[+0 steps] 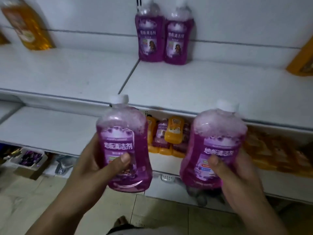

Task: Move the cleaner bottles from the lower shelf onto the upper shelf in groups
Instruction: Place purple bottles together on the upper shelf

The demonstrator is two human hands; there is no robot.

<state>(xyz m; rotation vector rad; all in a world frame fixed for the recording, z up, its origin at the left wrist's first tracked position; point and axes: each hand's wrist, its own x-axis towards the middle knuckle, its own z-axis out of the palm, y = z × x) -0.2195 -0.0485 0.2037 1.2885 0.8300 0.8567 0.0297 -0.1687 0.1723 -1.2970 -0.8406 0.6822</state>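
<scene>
My left hand (94, 167) grips a purple cleaner bottle (122, 133) with a white cap, held upright in front of the shelves. My right hand (237, 173) grips a second purple cleaner bottle (218, 138) of the same kind, also upright. Both are in the air just below the front edge of the upper shelf (186, 85). Two more purple bottles (149, 36) (177, 41) stand side by side at the back of that upper shelf. On the lower shelf (162, 163) behind my hands lie orange and purple bottles (174, 131).
An amber bottle (28, 24) stands at the upper shelf's far left, and an orange pack (303, 56) at its right edge. A white shelf (42, 126) juts out lower left. A cardboard box (32, 160) with purple packets sits on the tiled floor.
</scene>
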